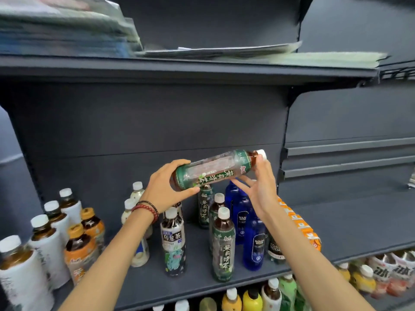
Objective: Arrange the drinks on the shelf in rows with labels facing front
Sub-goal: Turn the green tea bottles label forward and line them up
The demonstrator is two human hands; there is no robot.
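Two grips on one green tea bottle [215,169], tipped sideways in air above shelf [336,221], white cap to right, label toward camera. At base, wrapped round: left grip [166,185]. At neck end, pinching: right grip [258,189], thumb under label, forefinger at cap. Below, upright on shelf: matching green tea row [223,245], blue bottles [253,243] just beside on right, oolong bottle [173,241] to left, orange-label bottles [80,245] farther left.
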